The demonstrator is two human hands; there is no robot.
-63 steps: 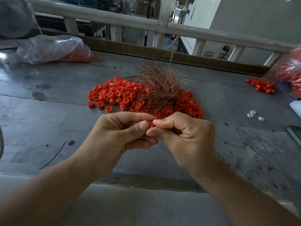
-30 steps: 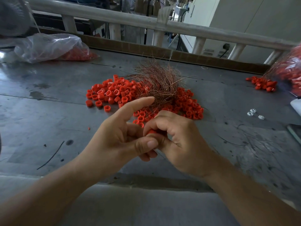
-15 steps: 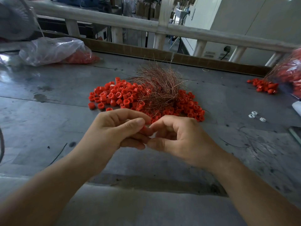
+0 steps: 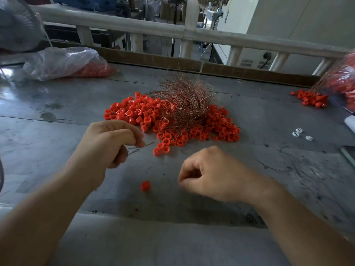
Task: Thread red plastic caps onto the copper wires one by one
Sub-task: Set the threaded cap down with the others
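Observation:
A heap of red plastic caps [image 4: 134, 112] lies mid-table with a tangled bundle of copper wires [image 4: 184, 100] on top of it. My left hand [image 4: 107, 143] hovers near the heap's front left, thumb and fingers pinched on thin copper wire ends [image 4: 139, 147] that stick out to the right. My right hand [image 4: 213, 173] is lower and to the right, fingers curled in and blurred, with nothing visible in them. One loose red cap [image 4: 145, 185] sits blurred on the grey table [image 4: 57, 160] between the two hands. Two more caps [image 4: 161, 148] lie just in front of the heap.
A clear plastic bag of red caps [image 4: 67, 62] lies at the back left, and another bag [image 4: 343, 81] with spilled caps [image 4: 309, 97] at the far right. Small white parts [image 4: 299, 132] sit on the right. A brown raised edge [image 4: 230, 70] and white railing bound the far side.
My hands were pressed together around a cap and wire; now they have pulled apart, left up-left and right down-right. A single red cap has appeared on the table between them.

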